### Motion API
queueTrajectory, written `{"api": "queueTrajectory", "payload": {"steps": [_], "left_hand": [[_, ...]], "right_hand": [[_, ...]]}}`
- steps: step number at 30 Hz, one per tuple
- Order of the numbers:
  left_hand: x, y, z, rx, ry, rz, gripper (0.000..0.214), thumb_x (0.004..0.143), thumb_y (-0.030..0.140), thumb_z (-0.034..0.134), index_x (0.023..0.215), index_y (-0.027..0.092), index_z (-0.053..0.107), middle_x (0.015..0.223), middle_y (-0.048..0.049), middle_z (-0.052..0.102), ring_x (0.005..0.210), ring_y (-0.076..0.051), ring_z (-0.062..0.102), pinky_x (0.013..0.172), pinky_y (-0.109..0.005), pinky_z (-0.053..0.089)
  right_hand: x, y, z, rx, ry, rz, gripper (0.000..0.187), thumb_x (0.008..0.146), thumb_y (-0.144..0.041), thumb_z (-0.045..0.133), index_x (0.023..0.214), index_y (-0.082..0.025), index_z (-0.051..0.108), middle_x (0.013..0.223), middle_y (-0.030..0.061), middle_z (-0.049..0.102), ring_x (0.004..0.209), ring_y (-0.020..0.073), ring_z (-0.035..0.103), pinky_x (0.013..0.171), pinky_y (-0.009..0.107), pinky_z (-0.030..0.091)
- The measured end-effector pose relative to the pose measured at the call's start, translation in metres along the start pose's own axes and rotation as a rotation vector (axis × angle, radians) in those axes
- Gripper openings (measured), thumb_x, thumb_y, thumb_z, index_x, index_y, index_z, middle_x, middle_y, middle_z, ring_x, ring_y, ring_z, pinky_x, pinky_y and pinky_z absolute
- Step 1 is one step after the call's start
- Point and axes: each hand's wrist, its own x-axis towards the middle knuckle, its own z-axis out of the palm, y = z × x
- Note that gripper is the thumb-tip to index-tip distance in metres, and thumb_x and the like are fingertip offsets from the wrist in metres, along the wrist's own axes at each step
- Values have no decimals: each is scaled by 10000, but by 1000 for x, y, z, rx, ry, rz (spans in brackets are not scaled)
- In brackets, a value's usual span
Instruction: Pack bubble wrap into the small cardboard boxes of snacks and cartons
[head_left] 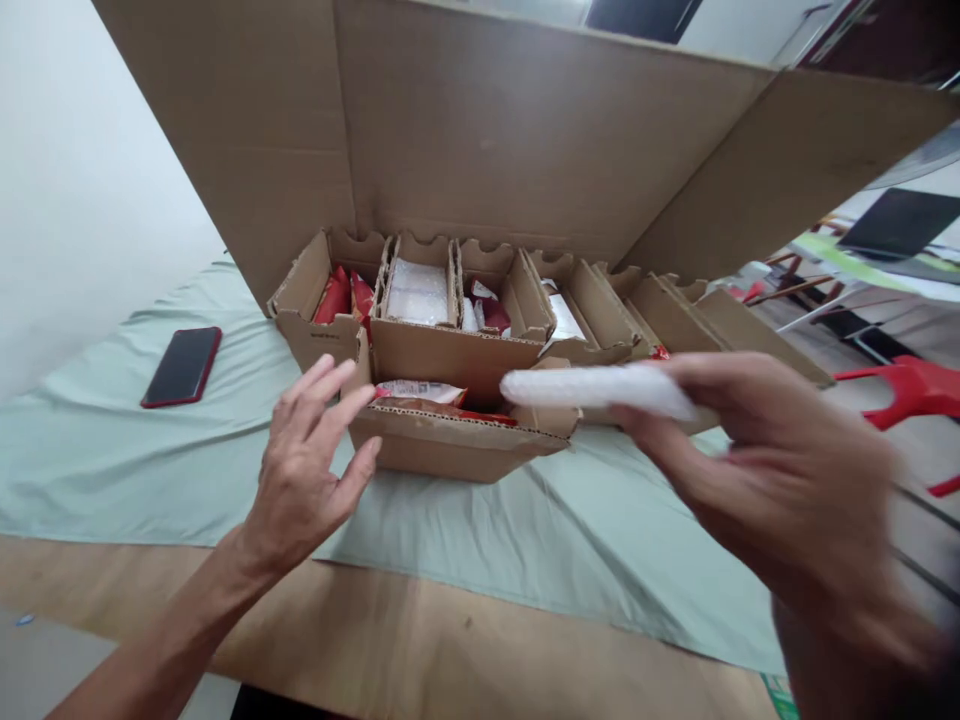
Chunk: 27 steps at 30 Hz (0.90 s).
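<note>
My right hand pinches one end of a flat white package, blurred by motion, which looks like bubble wrap. The package is held level above the right part of an open cardboard box. Inside that front box lie a white-and-pink packet and a red packet. At the box's left end is my left hand, fingers spread and holding nothing. Its fingertips are close to the box's left corner; whether they touch it I cannot tell.
Behind stands a row of several cardboard bins, with red packets, a bubble-wrapped bundle and a white packet. A tall cardboard panel rises behind them. A phone lies on the green cloth. A red chair is at right.
</note>
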Motion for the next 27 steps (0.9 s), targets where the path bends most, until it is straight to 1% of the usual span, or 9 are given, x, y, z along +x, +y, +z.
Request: {"api": "queueTrajectory", "payload": {"steps": [2, 4, 6, 8, 11, 14, 20, 25, 27], "left_hand": [[2, -4, 8, -38, -16, -9, 360, 897, 54, 645, 1232, 180, 604, 1381, -166, 619, 1361, -334, 559, 1120, -535, 477], [-2, -3, 13, -67, -4, -24, 305, 896, 29, 632, 1158, 186, 627, 1377, -156, 624, 1332, -316, 586, 1100, -508, 500], [-6, -1, 16, -70, 2, -43, 292, 893, 20, 639, 1134, 184, 640, 1388, -158, 616, 1332, -309, 586, 1102, -493, 501], [-7, 0, 17, -78, 5, -56, 297, 891, 10, 640, 1134, 180, 645, 1387, -157, 617, 1326, -296, 591, 1107, -473, 500], [-5, 0, 19, -111, 6, -61, 306, 890, -6, 627, 1135, 176, 644, 1375, -146, 628, 1320, -278, 598, 1115, -452, 497], [-2, 0, 20, -129, 5, -64, 313, 891, -5, 623, 1140, 182, 639, 1379, -131, 631, 1318, -269, 599, 1118, -448, 495], [-5, 1, 19, -130, -7, -84, 323, 896, 12, 612, 1143, 220, 626, 1400, -97, 623, 1327, -265, 593, 1115, -452, 499], [-2, 1, 21, -121, 0, -65, 286, 902, 20, 616, 1116, 209, 632, 1378, -114, 635, 1306, -269, 603, 1102, -459, 503], [-2, 3, 21, -109, 11, -64, 304, 906, 30, 627, 1145, 218, 642, 1393, -109, 626, 1301, -264, 605, 1103, -454, 502]], "right_hand": [[29, 5, 24, -165, -162, -94, 73, 887, -242, 663, 943, -244, 710, 864, 30, 746, 720, 200, 664, 632, 317, 490], [51, 7, 49, -382, -421, -203, 56, 856, -203, 678, 852, -191, 733, 888, 74, 763, 809, 231, 687, 689, 327, 468], [64, 4, 68, -600, -659, -294, 112, 864, -188, 665, 789, -167, 745, 871, 111, 771, 862, 262, 700, 707, 341, 430], [72, -4, 78, -711, -802, -354, 144, 878, -174, 644, 782, -163, 751, 819, 117, 774, 845, 265, 712, 695, 347, 401], [79, -18, 86, -741, -941, -399, 103, 847, -154, 668, 813, -168, 763, 792, 113, 784, 816, 266, 734, 695, 346, 414], [86, -24, 95, -677, -1009, -399, 120, 858, -190, 672, 804, -170, 778, 742, 116, 776, 782, 263, 747, 664, 324, 447], [83, -5, 113, -498, -860, -354, 234, 910, -334, 657, 793, -186, 797, 721, 127, 776, 773, 279, 759, 674, 345, 520], [72, 0, 130, -434, -961, -310, 192, 917, -264, 648, 832, -173, 795, 773, 126, 791, 804, 256, 768, 723, 335, 536], [74, -2, 127, -444, -985, -309, 178, 911, -204, 632, 837, -172, 791, 805, 120, 797, 824, 245, 767, 750, 331, 532]]}}
